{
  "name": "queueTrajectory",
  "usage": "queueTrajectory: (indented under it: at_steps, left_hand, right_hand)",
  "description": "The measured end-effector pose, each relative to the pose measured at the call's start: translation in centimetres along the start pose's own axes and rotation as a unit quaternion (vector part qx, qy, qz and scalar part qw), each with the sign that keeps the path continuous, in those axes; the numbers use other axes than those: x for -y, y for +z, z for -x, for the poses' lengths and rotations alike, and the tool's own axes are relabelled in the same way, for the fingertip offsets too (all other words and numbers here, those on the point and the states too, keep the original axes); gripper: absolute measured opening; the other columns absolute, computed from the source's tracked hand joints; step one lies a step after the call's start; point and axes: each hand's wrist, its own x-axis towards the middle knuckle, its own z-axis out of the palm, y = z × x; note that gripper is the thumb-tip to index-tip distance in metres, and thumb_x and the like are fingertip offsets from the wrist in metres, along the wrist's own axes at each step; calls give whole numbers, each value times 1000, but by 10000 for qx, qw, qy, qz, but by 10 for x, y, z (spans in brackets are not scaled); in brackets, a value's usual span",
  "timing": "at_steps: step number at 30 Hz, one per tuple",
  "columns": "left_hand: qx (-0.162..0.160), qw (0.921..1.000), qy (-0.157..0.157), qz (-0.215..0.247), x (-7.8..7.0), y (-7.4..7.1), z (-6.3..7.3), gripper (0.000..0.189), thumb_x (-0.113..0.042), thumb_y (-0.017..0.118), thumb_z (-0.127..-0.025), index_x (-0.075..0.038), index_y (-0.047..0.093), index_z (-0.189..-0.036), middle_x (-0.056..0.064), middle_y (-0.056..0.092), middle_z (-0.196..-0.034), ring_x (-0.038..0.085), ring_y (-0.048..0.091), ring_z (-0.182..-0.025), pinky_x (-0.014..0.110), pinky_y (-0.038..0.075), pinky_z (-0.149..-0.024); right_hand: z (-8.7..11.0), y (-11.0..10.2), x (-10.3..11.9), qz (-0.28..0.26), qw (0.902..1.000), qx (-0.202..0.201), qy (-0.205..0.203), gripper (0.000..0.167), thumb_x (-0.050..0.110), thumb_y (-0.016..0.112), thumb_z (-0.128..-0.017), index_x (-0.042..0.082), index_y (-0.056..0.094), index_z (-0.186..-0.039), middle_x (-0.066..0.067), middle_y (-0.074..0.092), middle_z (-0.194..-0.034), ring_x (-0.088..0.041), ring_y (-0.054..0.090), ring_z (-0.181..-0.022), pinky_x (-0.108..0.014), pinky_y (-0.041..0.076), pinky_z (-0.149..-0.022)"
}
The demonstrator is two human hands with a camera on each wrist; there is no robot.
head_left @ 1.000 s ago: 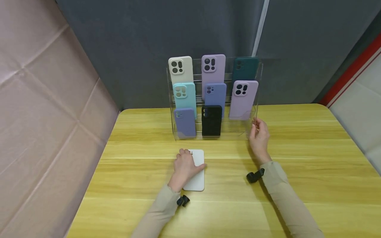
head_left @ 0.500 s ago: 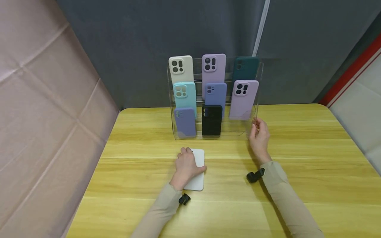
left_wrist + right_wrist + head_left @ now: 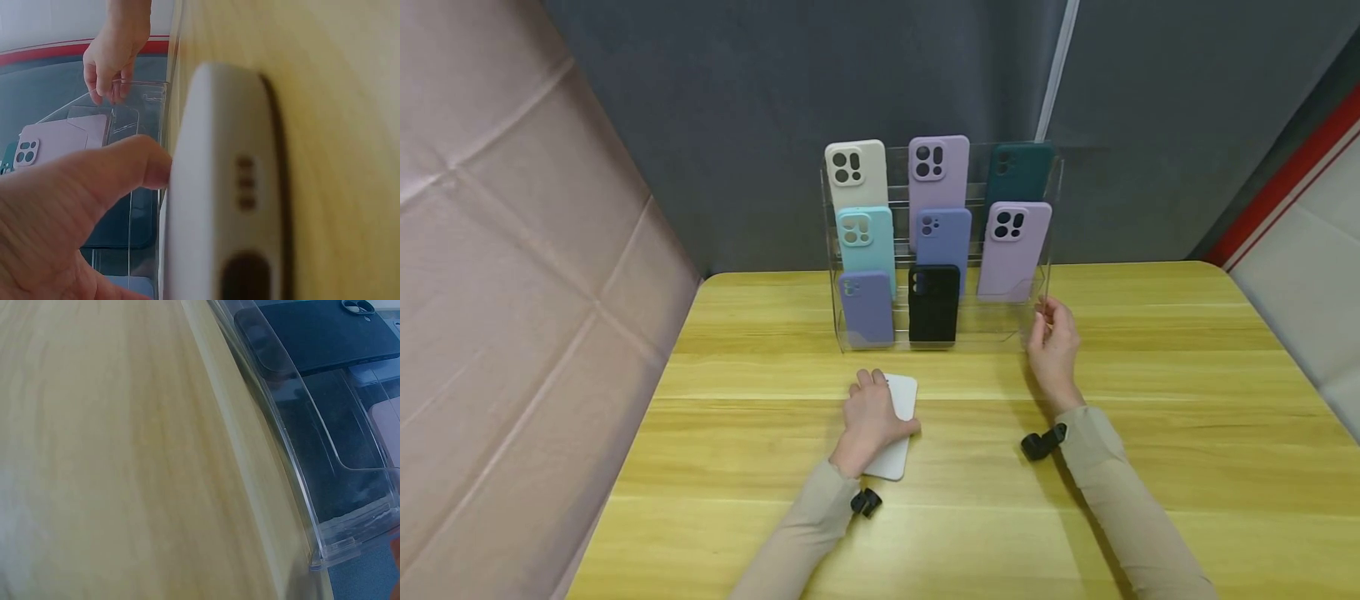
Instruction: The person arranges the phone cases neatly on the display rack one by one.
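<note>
A white phone case (image 3: 891,454) lies on the table under my left hand (image 3: 868,415). The thumb reaches across to its right edge, and the fingers curl over its upper left part, hiding much of it. In the left wrist view the thumb (image 3: 147,159) touches the phone case (image 3: 200,200), whose end with small holes and a slot faces the camera. My right hand (image 3: 1054,350) pinches the lower right side of a clear stepped display rack (image 3: 992,329). Only a sliver of right-hand fingers (image 3: 395,556) shows in the right wrist view.
Phone cases stand in three tiers: white (image 3: 868,192), purple (image 3: 951,187) and dark green (image 3: 1030,175) at the back; cyan (image 3: 868,258), blue (image 3: 951,237) and lilac (image 3: 1011,267) between; violet (image 3: 868,312) and black (image 3: 934,312) in front. A grey curtain (image 3: 760,150) hangs behind.
The white phone case has turned slightly clockwise under my left hand, its lower end swinging left. The left hand has shifted slightly up and right. My right hand and the rack stay put.
</note>
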Motion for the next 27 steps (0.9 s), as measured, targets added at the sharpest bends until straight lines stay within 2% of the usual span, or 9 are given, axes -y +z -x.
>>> queueTrajectory:
  at_steps: [4, 12, 19, 23, 27]
  left_hand:
    - [-143, 9999, 63, 61, 1, -1, 1, 94, -50, 79, -55, 3, 44, -125, 17, 44, -102, 27, 48, -79, 32, 46, -48]
    - [-673, 9958, 358, 512, 2, -6, 0, 93, -43, 76, -57, -2, 40, -132, 18, 44, -110, 28, 48, -84, 30, 44, -46]
    - [-1055, 9890, 590, 856, -6, -19, 0, 95, -39, 74, -58, -4, 36, -138, 16, 43, -119, 29, 48, -91, 32, 46, -46]
    - [-1294, 9831, 776, 1033, -12, -27, -2, 97, -38, 73, -60, -3, 34, -141, 17, 41, -125, 29, 49, -98, 36, 50, -51]
    - [-1495, 9785, 922, 1078, -19, -35, -6, 95, -38, 71, -61, -4, 33, -141, 17, 41, -124, 28, 49, -94, 35, 50, -50]
  right_hand:
    - [0, 0, 0, -11, 10000, 5, 8, 22, -6, 49, -90, -16, 55, -109, -30, 58, -100, -36, 56, -88, -2, 36, -72]
    - [1, 1, 0, 92, 10000, -7, 4, 23, -5, 48, -92, -14, 56, -111, -29, 58, -102, -35, 57, -87, -3, 35, -69]
    - [1, 0, 1, 144, 9999, 6, 20, 23, -5, 48, -92, -14, 56, -111, -29, 58, -101, -34, 57, -86, -3, 34, -68]
    - [1, 0, 0, 153, 9999, 3, -32, 22, -5, 48, -92, -14, 56, -111, -29, 58, -102, -35, 57, -86, -3, 35, -68]
    - [1, 1, -1, 148, 9999, 2, -38, 22, -5, 48, -92, -14, 56, -110, -29, 58, -102, -35, 57, -86, -3, 35, -68]
